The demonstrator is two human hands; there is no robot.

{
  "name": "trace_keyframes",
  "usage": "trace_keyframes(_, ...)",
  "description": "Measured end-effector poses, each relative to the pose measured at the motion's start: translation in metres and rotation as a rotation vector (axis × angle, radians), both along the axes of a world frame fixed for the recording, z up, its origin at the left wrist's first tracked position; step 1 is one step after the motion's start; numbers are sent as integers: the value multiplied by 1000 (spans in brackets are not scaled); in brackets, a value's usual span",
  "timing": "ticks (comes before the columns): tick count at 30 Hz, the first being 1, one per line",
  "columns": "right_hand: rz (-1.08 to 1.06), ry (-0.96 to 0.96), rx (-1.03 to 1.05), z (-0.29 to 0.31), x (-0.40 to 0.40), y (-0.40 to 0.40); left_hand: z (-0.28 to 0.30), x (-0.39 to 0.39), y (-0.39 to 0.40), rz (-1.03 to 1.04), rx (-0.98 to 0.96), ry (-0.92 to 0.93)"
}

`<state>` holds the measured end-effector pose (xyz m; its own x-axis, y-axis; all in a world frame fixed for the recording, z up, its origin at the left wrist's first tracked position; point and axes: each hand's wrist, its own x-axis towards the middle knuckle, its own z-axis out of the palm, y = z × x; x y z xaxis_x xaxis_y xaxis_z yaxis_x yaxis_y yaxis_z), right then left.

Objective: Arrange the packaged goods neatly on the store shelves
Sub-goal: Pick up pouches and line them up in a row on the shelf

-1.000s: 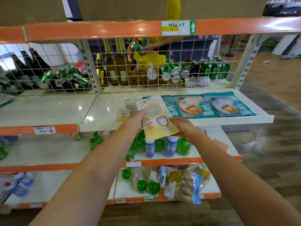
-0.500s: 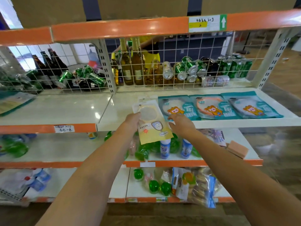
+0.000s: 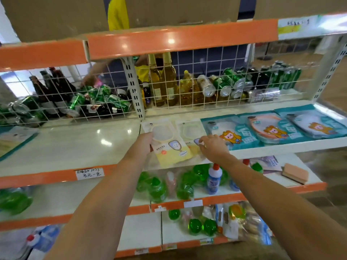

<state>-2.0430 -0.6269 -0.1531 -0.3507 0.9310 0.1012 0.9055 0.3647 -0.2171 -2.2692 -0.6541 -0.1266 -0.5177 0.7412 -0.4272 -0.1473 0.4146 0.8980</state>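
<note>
Two flat yellow-and-white packets lie side by side on the white middle shelf (image 3: pixel 75 147). My left hand (image 3: pixel 141 145) grips the left edge of the left yellow packet (image 3: pixel 169 145), whose lower end sticks out past the shelf's front edge. The fingertips of my right hand (image 3: pixel 212 145) touch the lower part of the right yellow packet (image 3: pixel 191 131). To the right, three teal packets (image 3: pixel 266 128) with a cartoon figure lie flat in a row.
A wire grid (image 3: pixel 187 81) backs the shelf, with bottles and green cans (image 3: pixel 231 81) behind it. A person in yellow (image 3: pixel 118 14) stands beyond. Below are green bags (image 3: pixel 157 188), a white bottle (image 3: pixel 214 179) and a pink sponge (image 3: pixel 295 173). Another packet (image 3: pixel 13 137) lies far left.
Both hands moved forward and laid the held yellow packet flat on the shelf, left of the other yellow one. My right hand let go and shifted onto the right packet. The view swung left.
</note>
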Motion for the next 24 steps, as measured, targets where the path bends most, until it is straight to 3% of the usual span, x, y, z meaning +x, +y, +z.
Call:
trace_keyframes(12,-124,58,-54,-14,-20,16,-34,-33,43,-78,-73,226)
trace_keyframes(17,-96,49,-64,-13,-19,38,-37,-32,58,-88,-13,248)
trace_keyframes(24,-49,66,-41,-14,-15,59,-30,-20,67,-176,-57,443)
